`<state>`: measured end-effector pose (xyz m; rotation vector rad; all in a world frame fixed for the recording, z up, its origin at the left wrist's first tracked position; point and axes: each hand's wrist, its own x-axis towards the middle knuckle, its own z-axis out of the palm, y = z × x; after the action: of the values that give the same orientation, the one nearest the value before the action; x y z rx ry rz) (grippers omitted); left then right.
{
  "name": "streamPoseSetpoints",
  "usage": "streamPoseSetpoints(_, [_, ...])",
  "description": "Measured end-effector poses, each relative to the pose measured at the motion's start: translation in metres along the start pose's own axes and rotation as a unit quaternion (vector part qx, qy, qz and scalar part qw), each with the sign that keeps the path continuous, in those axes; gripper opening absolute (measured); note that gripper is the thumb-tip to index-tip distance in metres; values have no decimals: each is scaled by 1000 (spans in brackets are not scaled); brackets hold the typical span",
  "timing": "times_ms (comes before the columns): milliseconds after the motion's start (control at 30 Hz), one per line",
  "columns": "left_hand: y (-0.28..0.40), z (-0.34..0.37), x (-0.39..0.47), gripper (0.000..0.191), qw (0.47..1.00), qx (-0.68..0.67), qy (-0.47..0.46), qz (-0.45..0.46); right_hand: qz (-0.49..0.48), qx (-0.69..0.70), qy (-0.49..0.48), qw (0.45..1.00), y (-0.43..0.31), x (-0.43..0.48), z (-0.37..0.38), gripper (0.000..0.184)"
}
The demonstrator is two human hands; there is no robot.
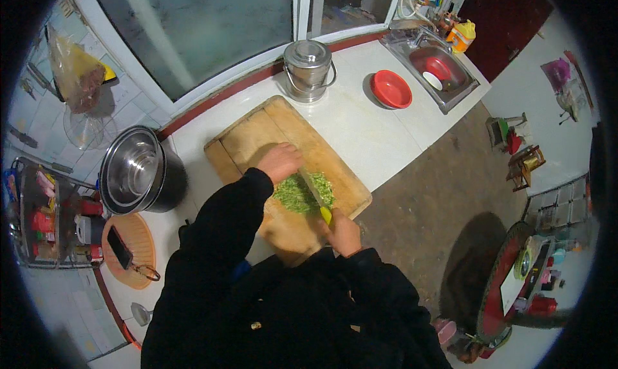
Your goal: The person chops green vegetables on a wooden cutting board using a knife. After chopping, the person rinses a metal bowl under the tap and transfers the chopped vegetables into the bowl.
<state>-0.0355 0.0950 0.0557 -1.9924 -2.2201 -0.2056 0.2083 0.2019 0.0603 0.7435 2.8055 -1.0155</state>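
Observation:
On a thick wooden cutting board point(333, 156) lies a spread patch of finely chopped green vegetable point(295, 195). My right hand point(345, 234) grips the yellow-green handle of a kitchen knife point(313, 189), whose blade crosses the chopped pieces. At the blade's far end is my left hand point(281, 162), palm down with fingers bent. Those fingers hide the tip, so whether they press on the blade or rest beside it is unclear.
Behind the board stands a lidded steel pail point(308, 72). A red bowl point(391, 89) sits before the steel sink point(442, 70). At left are nested metal pots point(137, 168) and an orange plastic lid-like basket point(137, 234) bearing a phone point(119, 247). The counter edge point(410, 159) runs along the right.

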Motion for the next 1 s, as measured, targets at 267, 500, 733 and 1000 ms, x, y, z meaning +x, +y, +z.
streamPoseSetpoints(267, [25,40,52,8,997,-31,20,65,36,30,66,997,26,-18,19,41])
streamPoseSetpoints(500, [24,56,49,9,996,-4,11,92,57,23,26,998,22,-19,43,46])
streamPoseSetpoints(733, [-1,34,10,14,998,-19,-45,39,16,42,-13,999,-1,-1,56,52])
streamPoseSetpoints(1000, [-36,39,-16,12,992,69,56,-91,-131,-35,-11,991,0,62,12,33])
